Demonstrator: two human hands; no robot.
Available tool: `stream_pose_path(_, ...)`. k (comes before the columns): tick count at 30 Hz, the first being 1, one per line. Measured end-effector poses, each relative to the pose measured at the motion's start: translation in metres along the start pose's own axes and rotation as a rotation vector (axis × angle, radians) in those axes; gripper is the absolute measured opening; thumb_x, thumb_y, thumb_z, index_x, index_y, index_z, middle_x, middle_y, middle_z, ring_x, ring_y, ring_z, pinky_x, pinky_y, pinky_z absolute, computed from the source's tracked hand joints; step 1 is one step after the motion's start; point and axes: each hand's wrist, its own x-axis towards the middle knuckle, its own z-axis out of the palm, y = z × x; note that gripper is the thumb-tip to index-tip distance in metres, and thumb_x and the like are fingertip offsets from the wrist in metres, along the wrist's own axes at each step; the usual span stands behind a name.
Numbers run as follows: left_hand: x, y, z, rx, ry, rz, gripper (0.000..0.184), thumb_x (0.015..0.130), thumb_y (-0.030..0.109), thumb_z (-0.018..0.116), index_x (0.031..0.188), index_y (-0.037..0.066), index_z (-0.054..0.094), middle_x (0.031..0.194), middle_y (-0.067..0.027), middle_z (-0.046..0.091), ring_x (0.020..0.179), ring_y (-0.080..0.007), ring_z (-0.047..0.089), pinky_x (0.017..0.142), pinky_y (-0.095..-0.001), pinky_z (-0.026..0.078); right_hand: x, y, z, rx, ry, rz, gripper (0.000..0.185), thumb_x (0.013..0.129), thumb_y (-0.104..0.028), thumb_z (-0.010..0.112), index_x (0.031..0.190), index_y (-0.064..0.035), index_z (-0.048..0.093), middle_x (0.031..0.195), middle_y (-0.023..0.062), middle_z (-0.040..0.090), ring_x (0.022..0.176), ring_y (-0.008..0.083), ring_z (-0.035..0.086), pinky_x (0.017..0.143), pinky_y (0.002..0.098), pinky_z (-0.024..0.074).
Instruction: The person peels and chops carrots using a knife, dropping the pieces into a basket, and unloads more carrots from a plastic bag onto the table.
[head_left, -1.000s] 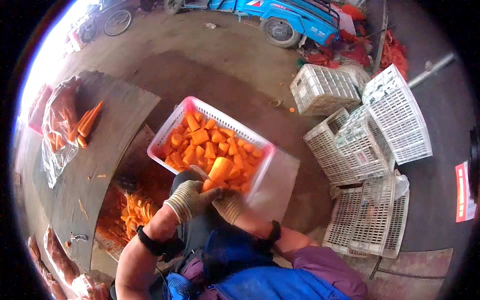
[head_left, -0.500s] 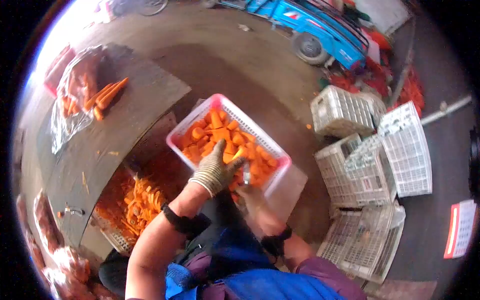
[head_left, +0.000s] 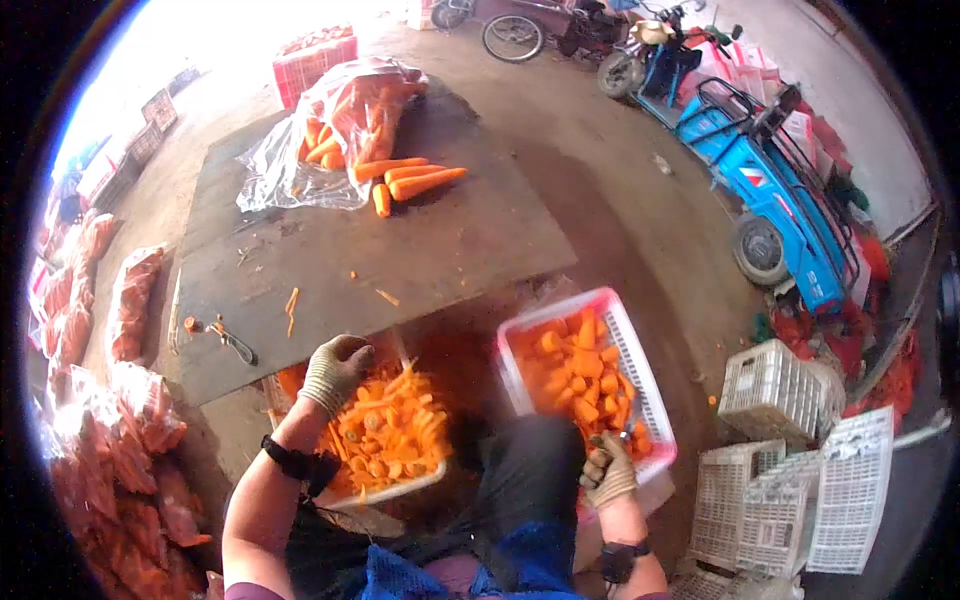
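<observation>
My gloves (head_left: 326, 386): matt knit cloth, ribbed at cuffs. Tool (head_left: 628, 433) at my right hand (head_left: 610, 477): glint of shiny metal. Carrots (head_left: 428, 183): smooth, faint sheen. Bag (head_left: 350, 112): thin clear plastic, crinkled, glossy. Board (head_left: 330, 260): matt, lightly marked. Basket (head_left: 645, 375): smooth plastic. Crates (head_left: 850, 490): dull plastic. My trousers (head_left: 522, 470): matt cloth.

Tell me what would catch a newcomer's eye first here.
Probably the bright orange carrot chunks heaped in the pink-and-white crate by the right hand. Next might come the blue cargo vehicle at upper right, then the clear bag with whole carrots spilling onto the grey board.
</observation>
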Motion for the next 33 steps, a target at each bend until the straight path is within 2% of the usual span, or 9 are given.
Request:
stream_pose_path(5,0.087,0.026,-0.040,0.552,0.147,0.222,0.028,0.083,0.026,0.063,0.097,0.001,0.063,0.088,-0.0175,0.066,0.085,-0.0299,0.065,0.074,-0.0368,0.049,0.009,-0.017,0.044,-0.039,-0.034,-0.112,0.030,0.088,-0.037,0.058,0.091,-0.0073,0.056,0.048,-0.0035,0.035,0.034,0.0117,0.038,0.031,0.0266,0.0288)
stream_pose_path(12,0.286,0.051,-0.018,0.635,0.250,0.729,0.021,0.091,0.020,0.044,0.094,0.006,0.060,0.093,-0.0213,0.061,0.088,-0.0406,0.058,0.072,-0.0485,0.045,0.050,-0.008,0.109,-0.493,0.082,-0.407,0.029,0.081,-0.029,0.066,0.084,-0.0004,0.059,0.049,0.0045,0.050,0.036,0.0149,0.047,0.034,0.0262,0.0345)
stream_pose_path(16,0.374,0.054,-0.008,0.639,0.332,0.777,0.017,0.087,0.014,0.046,0.095,0.006,0.058,0.090,-0.0199,0.062,0.090,-0.0382,0.059,0.075,-0.0459,0.046,0.057,-0.006,0.129,-0.531,0.142,-0.387,0.018,0.082,-0.012,0.063,0.084,0.0043,0.057,0.047,0.0069,0.050,0.034,0.0161,0.048,0.032,0.0262,0.0362)
stream_pose_path(18,0.398,0.062,-0.016,0.947,0.321,0.598,0.015,0.082,0.013,0.052,0.093,0.005,0.057,0.090,-0.0209,0.062,0.090,-0.0394,0.059,0.075,-0.0455,0.047,0.061,-0.010,0.128,-0.511,0.107,-0.398,0.017,0.082,-0.011,0.062,0.084,0.0047,0.057,0.046,0.0065,0.049,0.034,0.0161,0.048,0.033,0.0257,0.0372)
stream_pose_path(20,0.425,0.043,-0.029,0.913,0.302,0.580,0.025,0.074,0.016,0.063,0.096,0.005,0.057,0.092,-0.0217,0.062,0.093,-0.0391,0.059,0.076,-0.0464,0.047,0.062,-0.020,0.135,-0.536,0.137,-0.367,0.015,0.082,-0.010,0.061,0.085,0.0048,0.058,0.048,0.0064,0.050,0.036,0.0161,0.048,0.035,0.0258,0.0381)
stream_pose_path(25,0.425,0.083,-0.013,1.548,0.127,0.196,0.041,0.073,0.030,0.070,0.111,0.018,0.064,0.109,-0.0180,0.060,0.101,-0.0357,0.060,0.084,-0.0430,0.049,0.066,-0.021,0.145,-0.451,0.128,-0.317,0.020,0.081,-0.014,0.065,0.085,0.0042,0.059,0.051,0.0066,0.052,0.039,0.0155,0.049,0.036,0.0247,0.0359)
stream_pose_path(29,0.411,0.079,-0.017,1.479,0.206,0.330,0.040,0.076,0.031,0.068,0.113,0.018,0.063,0.110,-0.0203,0.060,0.102,-0.0356,0.059,0.088,-0.0423,0.047,0.066,-0.020,0.155,-0.447,0.064,-0.289,0.023,0.082,-0.020,0.067,0.086,0.0020,0.061,0.051,0.0058,0.053,0.039,0.0140,0.049,0.037,0.0239,0.0334)
stream_pose_path(32,0.420,0.072,-0.044,1.273,0.258,0.252,0.039,0.077,0.030,0.068,0.105,0.005,0.057,0.093,-0.0237,0.061,0.092,-0.0382,0.060,0.078,-0.0456,0.048,0.067,-0.016,0.151,-0.516,0.053,-0.305,0.022,0.082,-0.021,0.068,0.086,0.0005,0.062,0.050,0.0052,0.054,0.039,0.0127,0.048,0.037,0.0240,0.0327)
stream_pose_path(33,0.407,0.068,-0.057,1.210,0.301,0.448,0.031,0.079,0.025,0.066,0.093,0.000,0.054,0.089,-0.0237,0.061,0.085,-0.0395,0.061,0.072,-0.0452,0.048,0.064,-0.016,0.152,-0.535,0.058,-0.314,0.022,0.082,-0.021,0.068,0.085,0.0003,0.062,0.050,0.0051,0.054,0.039,0.0123,0.048,0.037,0.0240,0.0325)
